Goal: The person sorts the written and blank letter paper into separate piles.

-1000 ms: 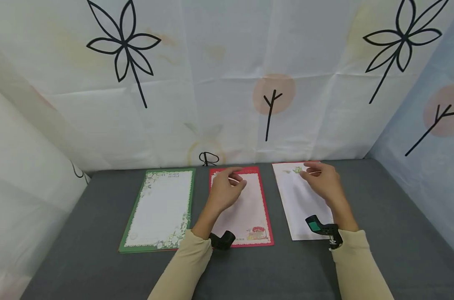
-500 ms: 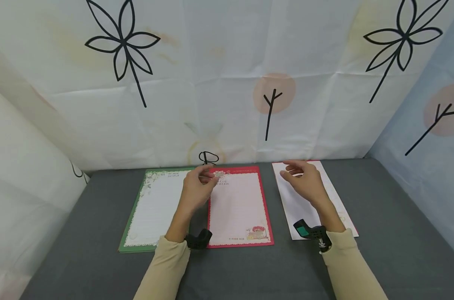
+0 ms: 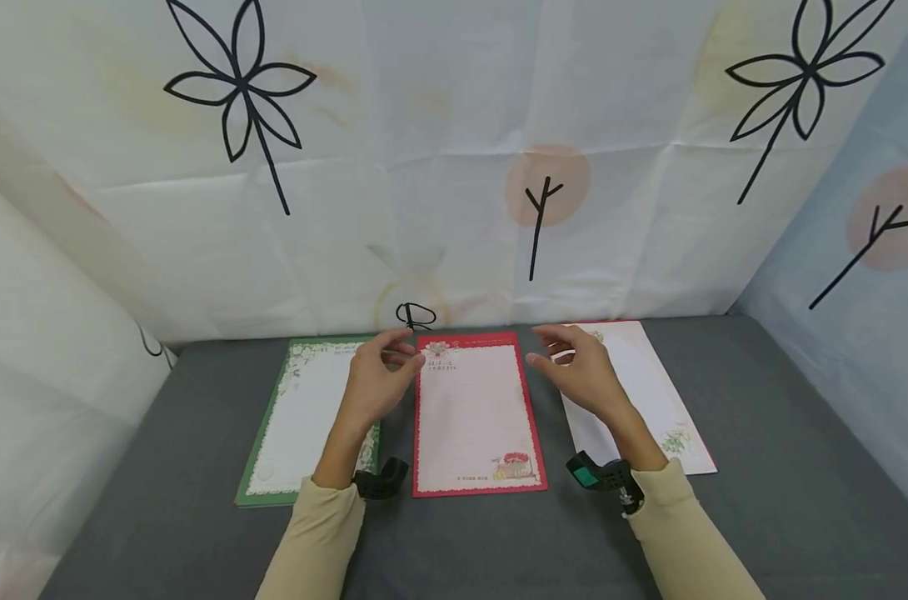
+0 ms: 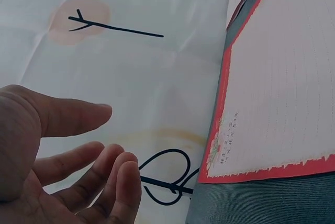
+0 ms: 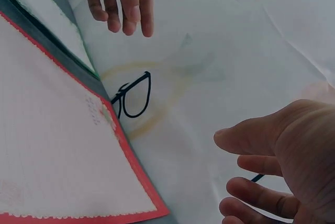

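In the head view, a red-bordered sheet of letter paper [image 3: 472,417] lies in the middle of the table. My left hand [image 3: 375,379] hovers at its upper left side, over the gap beside the green-bordered letter paper [image 3: 296,433], part of which it hides. My right hand [image 3: 583,373] is above the upper left part of a white sheet [image 3: 652,383] with green leaf prints. Both wrist views show the hands holding nothing, fingers loosely bent and thumbs apart from them. Red paper fills one side of each wrist view, not touched by the fingers.
A dark grey cloth [image 3: 784,433] covers the table. Behind it hangs a white curtain [image 3: 454,208] with plant drawings, and a pale blue one [image 3: 859,358] bounds the right side. A black wristband device [image 3: 381,481] sits on my left wrist, another [image 3: 604,475] on my right.
My left hand has moved left, off the red-bordered paper. My right hand has also moved left across the white sheet, uncovering its right part. The papers stay in place.
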Demonstrator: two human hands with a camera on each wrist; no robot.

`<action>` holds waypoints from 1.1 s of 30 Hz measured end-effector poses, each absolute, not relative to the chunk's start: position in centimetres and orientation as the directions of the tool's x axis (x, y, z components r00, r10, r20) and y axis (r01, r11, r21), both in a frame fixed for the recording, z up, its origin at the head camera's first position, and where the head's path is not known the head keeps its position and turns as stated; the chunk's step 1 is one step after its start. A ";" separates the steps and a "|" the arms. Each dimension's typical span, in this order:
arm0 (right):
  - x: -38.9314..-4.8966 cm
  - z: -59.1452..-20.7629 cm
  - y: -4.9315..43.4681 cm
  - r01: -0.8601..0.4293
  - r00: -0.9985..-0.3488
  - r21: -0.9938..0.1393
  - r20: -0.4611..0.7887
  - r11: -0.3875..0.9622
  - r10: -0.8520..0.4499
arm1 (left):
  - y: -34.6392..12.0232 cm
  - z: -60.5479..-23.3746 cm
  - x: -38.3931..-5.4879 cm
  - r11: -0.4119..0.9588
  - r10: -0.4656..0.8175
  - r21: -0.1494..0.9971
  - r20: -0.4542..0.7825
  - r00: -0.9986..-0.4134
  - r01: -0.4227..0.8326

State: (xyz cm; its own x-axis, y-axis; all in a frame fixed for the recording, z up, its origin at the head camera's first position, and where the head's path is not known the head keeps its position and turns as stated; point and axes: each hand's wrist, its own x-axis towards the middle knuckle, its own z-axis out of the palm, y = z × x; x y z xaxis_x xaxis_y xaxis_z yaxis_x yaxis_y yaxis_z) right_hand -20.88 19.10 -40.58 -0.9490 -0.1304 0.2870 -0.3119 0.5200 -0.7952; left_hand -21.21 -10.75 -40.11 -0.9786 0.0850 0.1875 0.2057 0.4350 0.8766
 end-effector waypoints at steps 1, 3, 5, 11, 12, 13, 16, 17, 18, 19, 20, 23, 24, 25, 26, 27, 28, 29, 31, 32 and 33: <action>-20.9 -40.7 19.0 -0.319 -0.947 -0.795 0.288 0.515 -0.141 | -10.8 -40.2 -21.3 0.430 0.093 0.878 0.189 -0.977 0.211; -20.9 -40.9 18.8 -0.331 -0.944 -0.791 0.286 0.515 -0.167 | -10.8 -40.3 -21.4 0.425 0.112 0.879 0.188 -0.976 0.218; -20.9 -41.1 18.7 -0.332 -0.943 -0.784 0.270 0.525 -0.193 | -10.9 -40.4 -21.4 0.423 0.132 0.879 0.181 -0.974 0.221; -21.0 -41.5 18.6 -0.275 -0.959 -0.768 0.177 0.578 -0.222 | -11.1 -40.6 -21.5 0.466 0.157 0.865 0.126 -0.979 0.186; -21.0 -41.5 18.6 -0.260 -0.962 -0.764 0.157 0.591 -0.222 | -11.1 -40.7 -21.5 0.477 0.162 0.861 0.112 -0.980 0.177; -21.0 -41.5 18.6 -0.246 -0.966 -0.759 0.137 0.603 -0.221 | -11.1 -40.7 -21.5 0.485 0.168 0.858 0.098 -0.981 0.168; -21.1 -41.5 18.6 -0.215 -0.970 -0.740 0.084 0.637 -0.229 | -11.2 -41.1 -21.6 0.519 0.189 0.841 0.060 -0.980 0.151; -21.1 -41.6 18.6 -0.209 -0.970 -0.737 0.071 0.643 -0.233 | -11.3 -41.2 -21.7 0.530 0.197 0.835 0.049 -0.979 0.148; -21.1 -41.6 18.6 -0.205 -0.969 -0.733 0.060 0.649 -0.238 | -11.3 -41.4 -21.7 0.539 0.204 0.830 0.039 -0.978 0.146; -21.1 -41.6 18.6 -0.201 -0.969 -0.729 0.051 0.654 -0.241 | -11.3 -41.6 -21.8 0.548 0.209 0.825 0.028 -0.978 0.140; -21.1 -41.7 18.7 -0.201 -0.968 -0.725 0.043 0.659 -0.247 | -11.3 -41.7 -21.8 0.558 0.213 0.819 0.017 -0.977 0.136; -21.1 -41.8 18.8 -0.193 -0.966 -0.715 0.019 0.673 -0.257 | -11.3 -42.1 -22.0 0.585 0.214 0.804 -0.022 -0.977 0.110; -21.1 -41.8 18.8 -0.188 -0.966 -0.712 0.009 0.676 -0.260 | -11.3 -42.2 -22.0 0.591 0.214 0.800 -0.034 -0.976 0.101; -21.1 -41.9 18.8 -0.185 -0.965 -0.710 0.001 0.680 -0.262 | -11.3 -42.4 -22.1 0.597 0.212 0.797 -0.048 -0.976 0.091; -21.2 -41.9 18.8 -0.184 -0.964 -0.707 -0.006 0.683 -0.266 | -11.3 -42.5 -22.1 0.604 0.209 0.793 -0.060 -0.976 0.081; -21.2 -42.0 18.8 -0.180 -0.964 -0.705 -0.014 0.686 -0.267 | -11.3 -42.6 -22.1 0.607 0.206 0.791 -0.072 -0.976 0.070; -21.2 -42.1 18.8 -0.176 -0.963 -0.703 -0.021 0.689 -0.268 | -11.3 -42.7 -22.2 0.609 0.205 0.791 -0.085 -0.975 0.059; -21.2 -42.1 18.7 -0.172 -0.963 -0.700 -0.028 0.694 -0.267 | -11.2 -42.8 -22.2 0.610 0.206 0.791 -0.097 -0.974 0.050; -21.2 -42.3 18.7 -0.168 -0.963 -0.691 -0.037 0.703 -0.267 | -11.2 -43.1 -22.3 0.611 0.207 0.791 -0.119 -0.971 0.034; -21.2 -42.3 18.6 -0.166 -0.963 -0.689 -0.042 0.706 -0.267 | -11.2 -43.2 -22.3 0.612 0.208 0.791 -0.128 -0.970 0.027; -21.2 -42.4 18.6 -0.162 -0.963 -0.687 -0.046 0.709 -0.266 | -11.2 -43.3 -22.3 0.610 0.209 0.792 -0.136 -0.968 0.021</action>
